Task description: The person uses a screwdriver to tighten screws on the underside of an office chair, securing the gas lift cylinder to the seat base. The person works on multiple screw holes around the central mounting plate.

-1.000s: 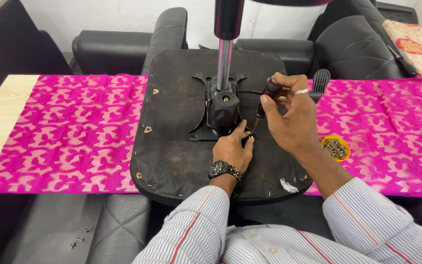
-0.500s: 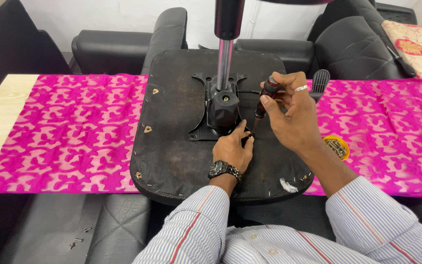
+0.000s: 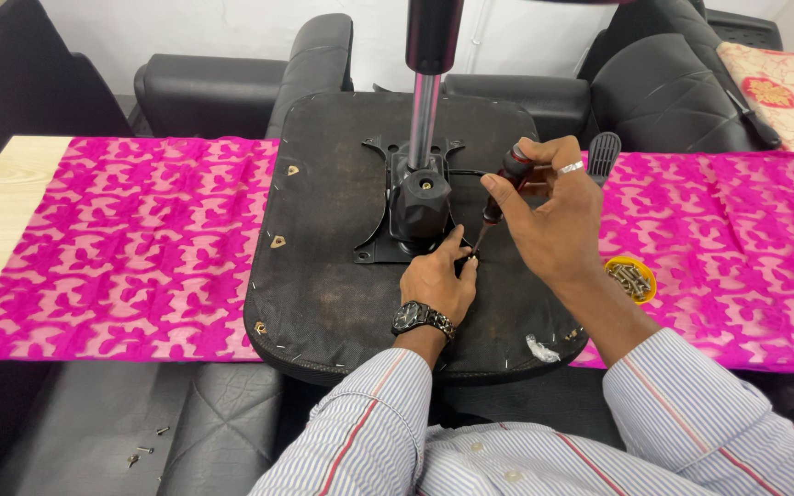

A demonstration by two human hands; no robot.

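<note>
An upturned black chair seat point(image 3: 323, 276) lies on the table, its black metal mechanism plate point(image 3: 420, 207) and chrome gas column point(image 3: 423, 119) pointing up. My right hand point(image 3: 549, 216) grips a screwdriver point(image 3: 500, 188) with a red and black handle, its tip down at the plate's near right corner. My left hand point(image 3: 440, 278), with a wristwatch, rests on the seat and pinches at the screwdriver tip, steadying it or a screw I cannot make out.
A pink patterned cloth point(image 3: 121, 239) covers the wooden table. A small yellow dish of screws point(image 3: 631, 278) sits right of the seat. Black chair parts point(image 3: 663, 87) stand behind. Loose screws point(image 3: 144, 452) lie on the black cushion at the lower left.
My right hand has tilted the screwdriver slightly and shifted a little; my left hand stays at the tip. The seat has not moved.
</note>
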